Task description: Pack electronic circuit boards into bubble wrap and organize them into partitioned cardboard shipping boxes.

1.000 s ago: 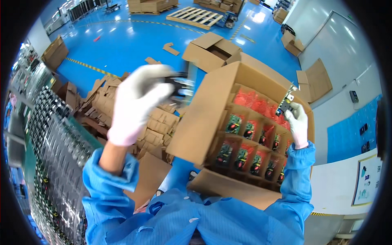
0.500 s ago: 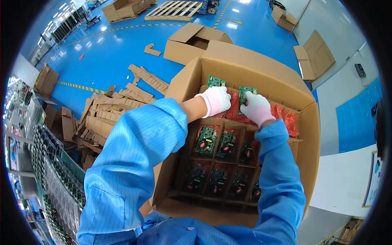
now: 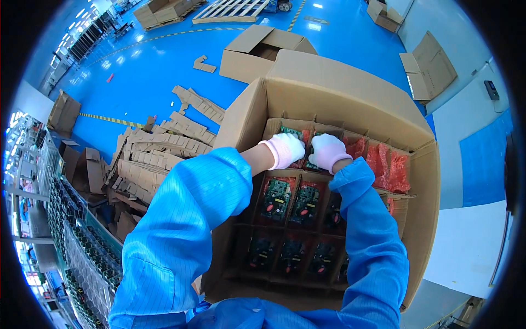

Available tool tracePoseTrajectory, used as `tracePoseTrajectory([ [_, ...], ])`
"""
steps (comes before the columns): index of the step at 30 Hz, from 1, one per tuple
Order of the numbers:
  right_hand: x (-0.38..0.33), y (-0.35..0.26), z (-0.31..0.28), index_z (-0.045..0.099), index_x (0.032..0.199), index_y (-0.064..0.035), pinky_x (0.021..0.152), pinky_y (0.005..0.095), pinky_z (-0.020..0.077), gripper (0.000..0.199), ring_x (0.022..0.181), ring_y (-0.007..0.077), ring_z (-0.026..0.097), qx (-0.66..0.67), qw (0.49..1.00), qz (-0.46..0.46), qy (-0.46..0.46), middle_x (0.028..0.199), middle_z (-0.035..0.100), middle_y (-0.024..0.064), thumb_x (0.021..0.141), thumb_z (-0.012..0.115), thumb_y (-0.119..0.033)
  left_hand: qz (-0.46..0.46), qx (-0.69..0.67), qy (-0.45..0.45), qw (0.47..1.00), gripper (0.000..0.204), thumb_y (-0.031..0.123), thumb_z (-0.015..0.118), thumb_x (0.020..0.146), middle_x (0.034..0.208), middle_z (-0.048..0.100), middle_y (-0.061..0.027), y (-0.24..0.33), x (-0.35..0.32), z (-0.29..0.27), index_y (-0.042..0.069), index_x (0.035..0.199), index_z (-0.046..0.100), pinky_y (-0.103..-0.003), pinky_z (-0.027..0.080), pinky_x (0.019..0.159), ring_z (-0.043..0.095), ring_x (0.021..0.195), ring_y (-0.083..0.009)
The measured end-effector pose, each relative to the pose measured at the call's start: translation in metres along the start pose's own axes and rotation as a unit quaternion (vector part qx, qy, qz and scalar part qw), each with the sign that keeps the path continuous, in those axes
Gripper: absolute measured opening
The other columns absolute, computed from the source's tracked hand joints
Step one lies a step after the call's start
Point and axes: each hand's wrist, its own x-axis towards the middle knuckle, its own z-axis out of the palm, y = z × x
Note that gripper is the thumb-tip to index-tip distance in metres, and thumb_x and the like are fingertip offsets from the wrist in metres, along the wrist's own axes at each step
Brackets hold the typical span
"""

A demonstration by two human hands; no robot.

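Both my hands wear white-and-pink gloves and work at the far row of a large cardboard box [image 3: 339, 101]. My left hand [image 3: 286, 151] is closed on a green circuit board [image 3: 291, 131] in the far left compartment; its fingertips are partly hidden. Just to its right, my right hand [image 3: 327, 152] is closed around the edge of a second green circuit board [image 3: 312, 149], mostly covered by the glove. Red bubble wrap [image 3: 378, 160] lines the compartments to the right. Closer to me, populated circuit boards [image 3: 275, 198] stand in cardboard cells, with several more in the shadowed near row.
Cut cardboard strips [image 3: 148, 159] lie piled on the blue floor at left. Another open carton [image 3: 246, 57] stands beyond the box. Racks of circuit boards [image 3: 82, 241] run along the left side. A flattened carton [image 3: 430, 68] leans against the right wall.
Both boards have gone lower into the far compartments. My right hand has shifted left, closer to my left hand, and both hands have come down slightly. The view has tilted a little.
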Motion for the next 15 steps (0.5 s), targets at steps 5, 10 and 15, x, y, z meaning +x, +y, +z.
tracePoseTrajectory([
  [5,0.003,0.013,0.023,0.062,0.092,-0.0002,0.074,0.043,0.0489,0.028,0.084,0.0393,0.059,0.045,0.999,0.006,-0.022,0.096,0.063,0.0198,0.072,0.06,-0.02,-0.029,-0.053,-0.047,0.997,0.018,0.001,0.057,0.064,0.086,0.065,-0.0087,-0.004,-0.001,0.02,0.008,0.079,0.064,-0.04,0.049,0.068,0.059,0.071,-0.0346],
  [10,0.011,0.015,0.046,0.061,0.095,-0.0005,0.077,0.0431,0.0478,0.031,0.089,0.0408,0.057,0.098,0.994,0.014,-0.038,0.099,0.062,0.0195,0.07,0.06,-0.019,-0.072,-0.175,-0.05,0.981,0.02,0.001,0.058,0.063,0.078,0.065,-0.0109,-0.009,-0.004,0.024,0.008,0.08,0.066,-0.041,0.049,0.068,0.06,0.072,-0.0336],
  [15,0.019,0.038,0.072,0.057,0.104,-0.0039,0.076,0.0416,0.0461,0.039,0.089,0.0393,0.057,0.096,0.986,-0.126,0.061,0.101,0.062,0.0179,0.071,0.062,-0.024,-0.075,-0.032,-0.056,0.995,0.017,0.01,0.058,0.068,0.084,0.064,-0.0131,0.019,-0.024,-0.024,0.006,0.082,0.066,-0.043,0.05,0.065,0.06,0.075,-0.0327],
])
